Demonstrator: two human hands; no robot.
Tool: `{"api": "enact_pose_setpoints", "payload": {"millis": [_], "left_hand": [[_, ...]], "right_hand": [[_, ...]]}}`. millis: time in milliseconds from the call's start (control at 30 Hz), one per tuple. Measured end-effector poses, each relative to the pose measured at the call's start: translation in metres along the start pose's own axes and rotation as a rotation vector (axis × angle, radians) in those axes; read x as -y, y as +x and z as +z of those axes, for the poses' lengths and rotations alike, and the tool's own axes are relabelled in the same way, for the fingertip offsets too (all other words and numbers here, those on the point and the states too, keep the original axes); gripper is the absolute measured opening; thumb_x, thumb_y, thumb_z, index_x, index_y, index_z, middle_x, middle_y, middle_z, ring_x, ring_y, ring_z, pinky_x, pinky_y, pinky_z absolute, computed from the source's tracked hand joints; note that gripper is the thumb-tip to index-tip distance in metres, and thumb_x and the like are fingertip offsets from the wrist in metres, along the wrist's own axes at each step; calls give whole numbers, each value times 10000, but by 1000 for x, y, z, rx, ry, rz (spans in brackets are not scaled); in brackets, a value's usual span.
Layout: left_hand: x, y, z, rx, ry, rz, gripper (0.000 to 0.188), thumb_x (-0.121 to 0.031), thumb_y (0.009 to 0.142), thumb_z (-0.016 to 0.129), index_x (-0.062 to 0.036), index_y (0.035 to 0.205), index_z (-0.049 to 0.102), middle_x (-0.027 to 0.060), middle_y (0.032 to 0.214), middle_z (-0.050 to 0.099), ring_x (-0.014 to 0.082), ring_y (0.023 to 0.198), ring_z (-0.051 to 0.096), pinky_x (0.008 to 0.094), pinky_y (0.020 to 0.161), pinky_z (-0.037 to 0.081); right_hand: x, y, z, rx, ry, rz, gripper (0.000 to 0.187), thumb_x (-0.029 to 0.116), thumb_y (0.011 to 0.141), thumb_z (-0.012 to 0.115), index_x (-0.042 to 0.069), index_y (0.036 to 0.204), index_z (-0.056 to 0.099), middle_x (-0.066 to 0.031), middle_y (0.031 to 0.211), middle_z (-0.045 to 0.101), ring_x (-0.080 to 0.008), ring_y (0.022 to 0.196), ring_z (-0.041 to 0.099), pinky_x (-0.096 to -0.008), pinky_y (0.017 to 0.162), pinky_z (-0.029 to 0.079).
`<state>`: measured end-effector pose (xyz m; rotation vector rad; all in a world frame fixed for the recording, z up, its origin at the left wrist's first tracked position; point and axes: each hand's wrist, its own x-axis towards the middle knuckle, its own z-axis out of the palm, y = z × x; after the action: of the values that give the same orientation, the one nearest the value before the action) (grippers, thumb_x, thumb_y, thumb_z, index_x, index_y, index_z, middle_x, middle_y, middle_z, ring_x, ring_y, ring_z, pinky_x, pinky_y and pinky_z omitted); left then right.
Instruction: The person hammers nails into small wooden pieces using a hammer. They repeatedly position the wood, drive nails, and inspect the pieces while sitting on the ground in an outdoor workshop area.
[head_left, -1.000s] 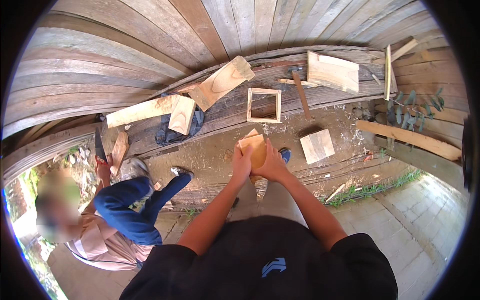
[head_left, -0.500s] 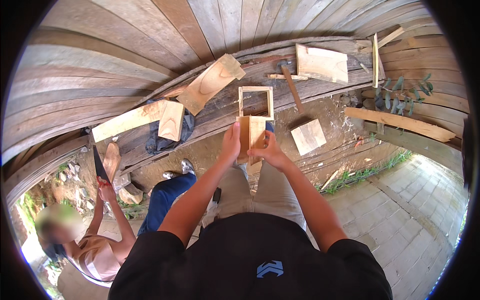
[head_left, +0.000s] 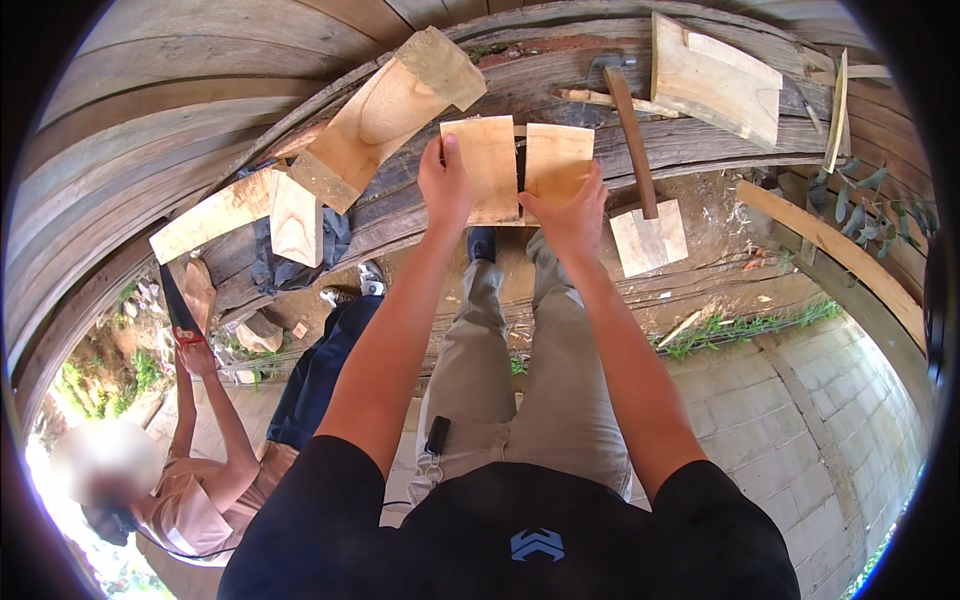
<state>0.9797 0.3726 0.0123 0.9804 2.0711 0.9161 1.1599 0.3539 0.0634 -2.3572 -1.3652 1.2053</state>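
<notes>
My left hand (head_left: 446, 188) grips a pale wooden board (head_left: 487, 170) by its left edge, thumb on its face. My right hand (head_left: 570, 215) is closed on a second, slightly narrower board (head_left: 558, 155) at its lower right. The two boards lie side by side with a thin gap between them, over the edge of a weathered timber beam. Beneath them the small rectangular wooden frame is almost wholly hidden; only a sliver may show in the gap. Right of my right hand, a hammer (head_left: 632, 140) leans with its handle end above a wooden block (head_left: 650, 240).
A wide board (head_left: 712, 85) lies at the back right. Several planks (head_left: 385, 115) and a black plastic bag (head_left: 335, 240) are at left on the beam (head_left: 390, 215). A co-worker at left holds a handsaw (head_left: 178, 305) against a plank. Leafy twigs (head_left: 870, 210) stick out at right.
The boards, held edge-on and close together before, are now spread flat side by side. Both hands have moved farther out, over the frame. The view has shifted closer to the beam.
</notes>
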Motion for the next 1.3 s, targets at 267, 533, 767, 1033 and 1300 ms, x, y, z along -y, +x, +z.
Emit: {"api": "enact_pose_setpoints", "payload": {"millis": [267, 533, 767, 1033, 1300], "left_hand": [[9, -36, -15, 37, -260, -233, 316, -292, 1057, 561, 15, 1126, 594, 91, 1017, 666, 143, 884, 618, 288, 762, 480], [-6, -108, -27, 14, -733, -536, 319, -201, 1019, 643, -12, 1245, 518, 67, 1092, 647, 183, 1040, 664, 384, 859, 610], [-2, -120, -7, -81, -694, -558, 367, -173, 998, 669, -22, 1237, 435, 97, 1161, 535, 242, 1141, 603, 484, 930, 610], [-9, -123, 0, -136, -720, -609, 568, -183, 967, 716, -21, 1384, 365, 94, 1118, 506, 246, 1089, 620, 472, 897, 625], [12, -108, 0, -93, -388, -508, 664, -221, 943, 753, -1, 1448, 383, 50, 1007, 480, 151, 907, 592, 386, 767, 637]], "right_hand": [[-13, 8, 3, -61, 52, -216, 1192, 333, 670, 894, 9, 1571, 185, -233, 1385, 420, -408, 1279, 466, -479, 1072, 419], [12, 58, -55, 98, -69, -693, 1077, 218, 668, 873, 61, 1563, 295, -180, 1457, 475, -372, 1359, 445, -463, 1136, 377], [16, 89, -44, 325, -209, -784, 1050, 226, 669, 869, 88, 1558, 328, -166, 1498, 460, -365, 1402, 412, -438, 1160, 373], [18, 89, -39, 370, -250, -784, 1084, 228, 672, 862, 145, 1587, 286, -134, 1534, 427, -342, 1418, 400, -438, 1175, 361], [10, 98, -36, 352, -193, -825, 1099, 223, 640, 885, 149, 1579, 319, -121, 1520, 457, -343, 1398, 424, -436, 1163, 381]]}}
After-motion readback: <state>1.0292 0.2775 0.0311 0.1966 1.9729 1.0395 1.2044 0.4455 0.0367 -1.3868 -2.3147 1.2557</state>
